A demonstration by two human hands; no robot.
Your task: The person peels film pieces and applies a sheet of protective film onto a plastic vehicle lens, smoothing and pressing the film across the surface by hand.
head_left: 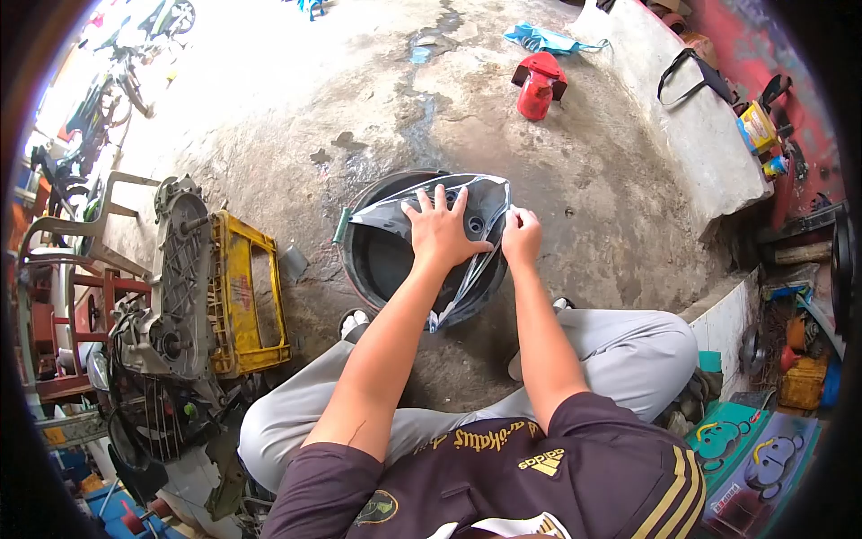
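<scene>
A dark triangular panel (388,212) with pale edges, seemingly a vehicle body part, lies across the top of a round black basin (348,269) on the floor. Round sockets show in its surface. My left hand (442,232) is open, fingers spread, pressing flat on the panel. At the panel's right edge my right hand (522,239) is closed with fingers pinched together. Whatever sits between those fingertips is hidden. A green handle-like piece (341,225) is at the basin's left rim.
To my left stand a metal engine casing (186,278), a yellow crate (256,296) and a chair (99,220). Ahead are a red container (536,90) and a light-blue cloth-like item (549,39). A concrete ledge (691,135) runs along the right.
</scene>
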